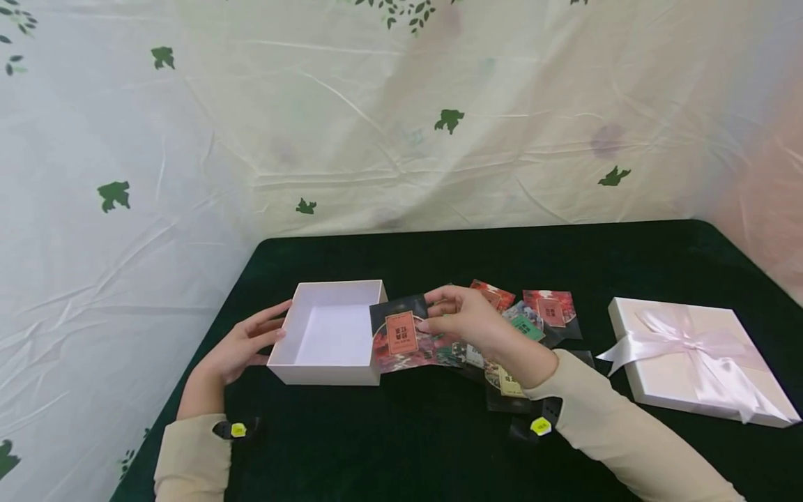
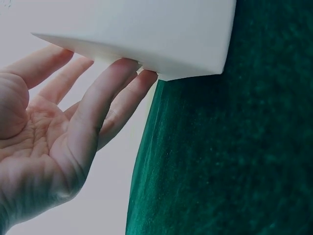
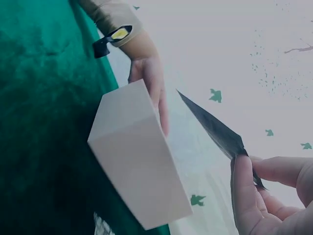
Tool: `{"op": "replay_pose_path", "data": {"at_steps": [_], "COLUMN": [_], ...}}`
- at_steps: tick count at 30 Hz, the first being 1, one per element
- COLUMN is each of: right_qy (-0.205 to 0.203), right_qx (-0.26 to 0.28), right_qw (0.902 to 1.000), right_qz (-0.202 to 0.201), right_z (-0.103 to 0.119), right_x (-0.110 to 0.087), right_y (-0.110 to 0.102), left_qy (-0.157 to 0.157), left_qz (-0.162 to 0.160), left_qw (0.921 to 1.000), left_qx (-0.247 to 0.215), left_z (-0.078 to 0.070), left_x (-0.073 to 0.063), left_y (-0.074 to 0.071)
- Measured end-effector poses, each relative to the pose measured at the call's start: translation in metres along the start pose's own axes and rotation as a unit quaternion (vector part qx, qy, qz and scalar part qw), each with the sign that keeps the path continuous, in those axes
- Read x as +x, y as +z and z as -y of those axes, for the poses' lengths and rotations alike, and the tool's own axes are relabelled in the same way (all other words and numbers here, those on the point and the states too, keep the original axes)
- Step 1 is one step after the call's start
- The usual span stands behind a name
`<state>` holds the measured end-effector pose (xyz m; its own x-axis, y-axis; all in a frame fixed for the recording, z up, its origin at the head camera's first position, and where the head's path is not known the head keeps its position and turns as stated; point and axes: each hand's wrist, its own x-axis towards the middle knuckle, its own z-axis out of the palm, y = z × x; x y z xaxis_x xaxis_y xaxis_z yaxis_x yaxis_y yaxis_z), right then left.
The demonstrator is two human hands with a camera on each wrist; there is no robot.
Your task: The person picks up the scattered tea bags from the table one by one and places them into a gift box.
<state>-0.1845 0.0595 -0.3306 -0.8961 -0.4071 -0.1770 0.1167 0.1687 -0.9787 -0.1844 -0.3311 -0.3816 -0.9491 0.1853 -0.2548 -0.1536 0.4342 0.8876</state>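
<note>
An open white box sits left of centre on the dark green cloth, its inside white and bare. My left hand is at the box's left wall; in the left wrist view the fingertips rest against that wall with the fingers extended. Between thumb and fingers my right hand pinches a flat square packet, black and red with an orange label. The packet overlaps the box's right rim in the head view, and in the right wrist view it appears edge-on, held up above the box.
Several similar packets with red, green and yellow labels lie loosely scattered beneath and beyond my right forearm. A pale pink lid with a satin bow lies at the right. A white leaf-print curtain hangs behind the table.
</note>
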Motion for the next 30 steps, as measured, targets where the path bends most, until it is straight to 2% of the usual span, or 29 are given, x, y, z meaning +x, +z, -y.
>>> {"op": "replay_pose_path", "data": {"at_steps": [10,21,30], "right_qy": [-0.009,0.010,0.021], "right_qx": [0.020,0.037,0.034], "right_qw": [0.9997,0.9992,0.9992], "right_qz": [0.014,-0.008,-0.008], "right_z": [0.009,0.024,0.018], "right_x": [0.022,0.049,0.067], "right_y": [0.028,0.057,0.074], "left_qy": [0.001,-0.001,0.000], "left_qz": [0.002,-0.005,0.009], "left_qw": [1.0000,1.0000,0.9999], "left_qx": [-0.002,0.006,-0.012], "left_z": [0.002,-0.004,-0.002], "left_x": [0.000,-0.004,-0.003], "left_y": [-0.001,-0.004,0.000]}}
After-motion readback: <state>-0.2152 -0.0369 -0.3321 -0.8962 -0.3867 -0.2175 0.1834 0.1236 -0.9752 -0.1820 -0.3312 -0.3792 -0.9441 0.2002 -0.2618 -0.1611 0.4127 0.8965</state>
